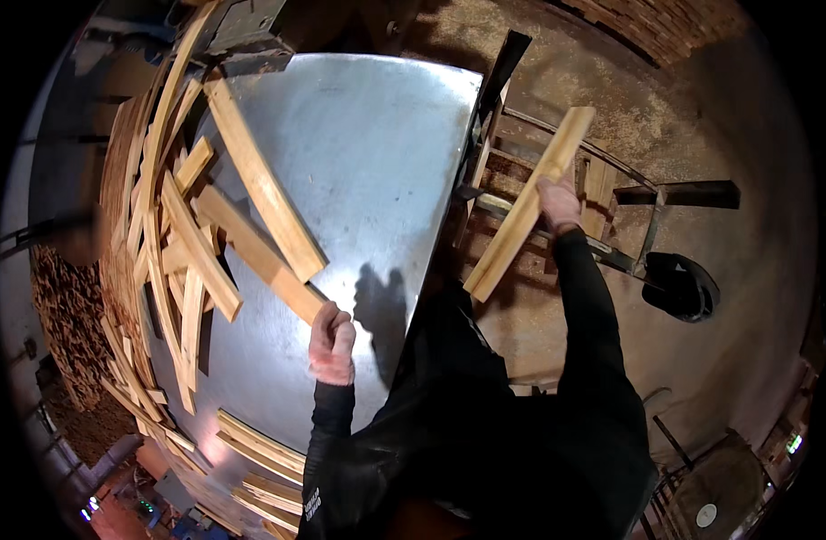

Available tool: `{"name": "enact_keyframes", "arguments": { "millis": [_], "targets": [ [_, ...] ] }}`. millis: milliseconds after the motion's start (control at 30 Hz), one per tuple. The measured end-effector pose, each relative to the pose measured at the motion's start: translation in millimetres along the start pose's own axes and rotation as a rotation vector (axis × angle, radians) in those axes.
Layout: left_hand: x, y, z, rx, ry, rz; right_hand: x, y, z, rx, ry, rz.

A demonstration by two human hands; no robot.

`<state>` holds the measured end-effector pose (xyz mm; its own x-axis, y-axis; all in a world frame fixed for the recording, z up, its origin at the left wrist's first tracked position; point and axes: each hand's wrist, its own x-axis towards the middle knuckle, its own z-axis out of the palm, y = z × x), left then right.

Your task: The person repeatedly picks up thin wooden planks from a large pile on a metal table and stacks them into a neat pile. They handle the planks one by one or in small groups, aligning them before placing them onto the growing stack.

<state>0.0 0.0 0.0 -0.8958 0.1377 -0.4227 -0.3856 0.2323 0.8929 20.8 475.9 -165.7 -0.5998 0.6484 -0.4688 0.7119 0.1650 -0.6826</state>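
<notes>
While the right hand [559, 200] grasps a pale board [532, 207] at its edge, upper right of the frame, the left hand [332, 344] sits at the lower centre, fingers curled at the near end of a darker board [260, 252]. Whether those curled fingers grip that end or merely rest against it, I cannot tell.

The pale board is clear of the metal table [368, 144], slanting across the view above a metal rack [692, 193]; a few short pieces of wood [598, 193] lie within the rack. The darker board lies on the table in the left half, running from the heap of strips [200, 245] down toward the centre. Just beside it, a long light board [262, 180] slants down from the upper left, and a smaller stack of strips [262, 445] lies at the lower left.

The step in hand looks to be single-board handling at the rack, with one piece aloft and another at the other hand's fingers. As I judge it, the next move calls for a firm hold on the pale board, since it is grasped on one side only, and a sure grip on the darker board's end before any pull.
</notes>
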Motion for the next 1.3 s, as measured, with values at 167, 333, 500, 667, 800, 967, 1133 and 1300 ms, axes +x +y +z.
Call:
{"name": "enact_keyframes", "arguments": {
  "millis": [167,333,500,667,800,967,1133,1300],
  "targets": [
    [2.7,-20.8,29.5,-0.012,0.165,-0.146,127.5,-14.2,38.7,-1.143,-0.332,-0.262],
    [-17.2,-11.1,7.1,0.108,0.321,-0.211,127.4,-23.7,132.5,-0.717,-0.210,-0.202],
    [1.4,-4.8,-0.4,0.282,0.329,-0.115,162.3,43.1,118.2,-1.114,-0.494,-0.549],
    [-7.7,43.9,-20.2,0.453,0.329,-0.295,170.9,43.0,64.9,-1.083,-0.395,-0.418],
    [-65.8,-22.0,-43.0,0.127,0.483,-0.367,77.7,-74.2,7.4,-0.547,-0.102,-0.546],
    [-108.7,-102.9,-101.8,-0.350,0.727,-0.164,-110.7,-272.5,126.4,-0.189,-0.453,-1.090],
    [-105.4,-68.1,-136.6,-0.260,0.728,-0.146,-260.4,-380.3,346.7,-0.594,-0.319,-1.267],
    [-107.8,-115.1,-189.2,-0.698,0.654,-0.114,-350.5,-364.8,301.1,-0.757,-0.418,-0.946]
  ]
}}
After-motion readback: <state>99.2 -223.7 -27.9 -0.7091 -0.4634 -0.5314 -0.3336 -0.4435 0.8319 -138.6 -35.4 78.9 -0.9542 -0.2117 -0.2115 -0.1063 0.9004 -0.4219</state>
